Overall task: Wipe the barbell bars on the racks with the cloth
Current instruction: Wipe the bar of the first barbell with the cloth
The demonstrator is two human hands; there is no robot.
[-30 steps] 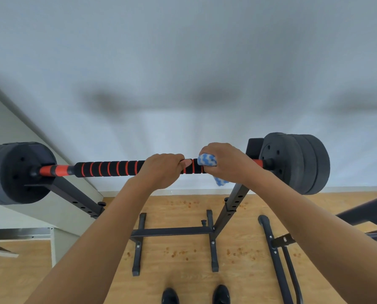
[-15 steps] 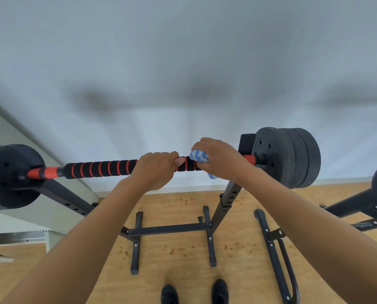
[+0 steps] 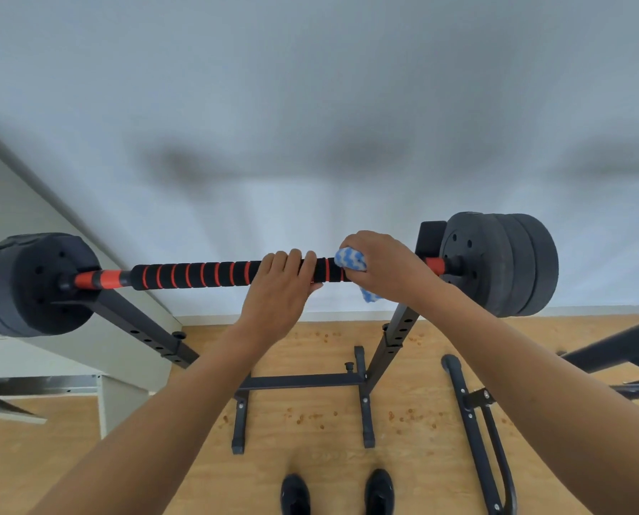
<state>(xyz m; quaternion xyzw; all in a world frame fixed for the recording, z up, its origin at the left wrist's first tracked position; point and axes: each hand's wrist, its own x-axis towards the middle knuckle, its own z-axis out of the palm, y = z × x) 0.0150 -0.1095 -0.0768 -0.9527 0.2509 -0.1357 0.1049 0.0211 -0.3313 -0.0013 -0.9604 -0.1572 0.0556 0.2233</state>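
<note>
now cloth point(image 3: 350, 259) under right hand point(image 3: 385, 265), on bar point(image 3: 199, 275)

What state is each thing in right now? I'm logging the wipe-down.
barbell bar: resting across the rack, plates on both ends.
cloth: bunched, pressed on the bar.
left hand: grips the bar.
right hand: holds the cloth.
rack: standing on the floor.

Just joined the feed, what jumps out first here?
A black and red barbell bar spans the frame on a rack, with dark plates at each end. Mid-bar, the left hand grips the foam while the right hand presses a blue-white cloth against it.
</note>
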